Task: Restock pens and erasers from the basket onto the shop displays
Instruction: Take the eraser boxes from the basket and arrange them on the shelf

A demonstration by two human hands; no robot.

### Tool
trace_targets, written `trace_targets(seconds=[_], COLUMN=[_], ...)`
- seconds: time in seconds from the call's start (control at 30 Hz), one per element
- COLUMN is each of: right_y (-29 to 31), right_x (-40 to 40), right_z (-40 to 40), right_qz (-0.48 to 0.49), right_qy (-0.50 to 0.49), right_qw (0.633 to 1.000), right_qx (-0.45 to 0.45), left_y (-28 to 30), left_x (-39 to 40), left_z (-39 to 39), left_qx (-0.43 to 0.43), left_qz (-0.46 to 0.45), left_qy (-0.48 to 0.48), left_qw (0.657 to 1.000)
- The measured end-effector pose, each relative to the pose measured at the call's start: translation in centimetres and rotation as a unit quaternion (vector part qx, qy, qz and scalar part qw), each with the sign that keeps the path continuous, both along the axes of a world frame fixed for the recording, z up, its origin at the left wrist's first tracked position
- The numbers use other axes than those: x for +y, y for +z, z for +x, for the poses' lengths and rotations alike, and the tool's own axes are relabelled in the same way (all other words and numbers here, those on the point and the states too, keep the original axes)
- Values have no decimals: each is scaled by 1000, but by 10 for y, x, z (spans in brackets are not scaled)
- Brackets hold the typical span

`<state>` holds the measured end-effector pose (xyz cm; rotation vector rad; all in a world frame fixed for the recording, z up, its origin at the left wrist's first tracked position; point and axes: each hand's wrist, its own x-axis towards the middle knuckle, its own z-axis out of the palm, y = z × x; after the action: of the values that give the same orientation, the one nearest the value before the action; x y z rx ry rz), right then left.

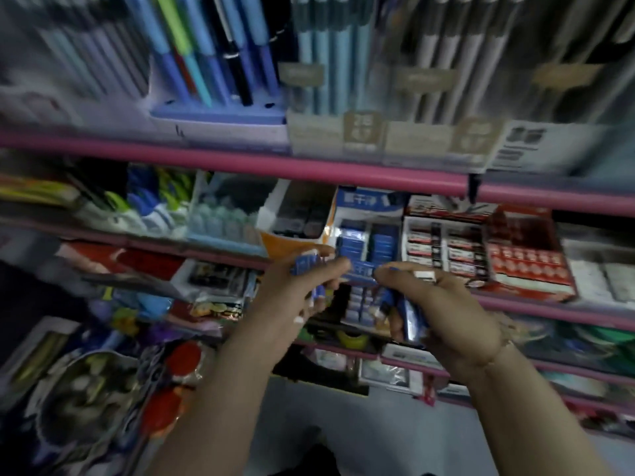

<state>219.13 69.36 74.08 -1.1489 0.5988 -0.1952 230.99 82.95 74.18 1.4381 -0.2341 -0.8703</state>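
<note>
Both hands [364, 297] around blue erasers [409, 316], before display box [369, 235]

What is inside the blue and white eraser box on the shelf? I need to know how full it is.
The eraser box holds blue-wrapped erasers in two rows. Both hands, left and right, cover its front, so the count is unclear.

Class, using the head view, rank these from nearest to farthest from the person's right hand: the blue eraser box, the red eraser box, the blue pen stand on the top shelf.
1. Blue eraser box, just above and left of the right hand.
2. Red eraser box, up and to the right.
3. Blue pen stand, far up-left on the top shelf.
</note>
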Motion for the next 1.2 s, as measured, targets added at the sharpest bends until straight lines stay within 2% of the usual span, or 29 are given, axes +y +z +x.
trace_targets(seconds=[0.1,0.17,0.2,0.27,0.3,0.33,0.47,0.6,0.67,0.7,0.73,0.8,0.83,0.9,1.0,1.07,1.2], right_y=[-2,-2,-3,-3,-3,-4,-9,-11,-8,-7,-6,-9,-13,-25,-42,-49,-60], right_x=[6,1,-1,-3,-2,-2,-7,-17,-29,-37,-44,-51,-52,-49,-46,-44,-42], right_z=[17,21,21,23,23,24,29,43,56,64,72,89,97,112,126,129,130], right_qz=[-44,-212,-327,-526,-581,-603,-533,-584,-607,-623,-638,-663,-671,-683,-689,-688,-679], right_qy=[-41,-62,-52,-5,10,19,50,64,80,86,99,144,167,199,213,196,156], right_qw=[998,975,942,845,806,788,831,783,758,737,713,662,642,613,589,594,627], right_qx=[5,28,52,97,113,121,150,205,228,248,273,319,331,343,365,368,348], left_y=[-11,-15,-16,-17,-17,-19,-28,-41,-49,-54,-59,-68,-71,-77,-80,-79,-74], left_x=[-2,-5,-7,-11,-13,-15,-25,-39,-40,-38,-34,-25,-22,-20,-18,-18,-18], left_z=[17,23,24,23,22,21,16,11,14,16,19,25,28,35,43,45,49], left_qx=[32,9,-7,-45,-60,-71,-84,-37,-81,-146,-246,-459,-517,-533,-527,-531,-542], left_qz=[14,36,42,46,45,43,29,29,40,62,95,167,198,260,287,277,281], left_qy=[23,38,46,51,49,51,82,100,76,54,23,-49,-92,-185,-251,-258,-290], left_qw=[999,999,998,997,996,995,993,994,993,986,964,871,828,784,760,758,737])
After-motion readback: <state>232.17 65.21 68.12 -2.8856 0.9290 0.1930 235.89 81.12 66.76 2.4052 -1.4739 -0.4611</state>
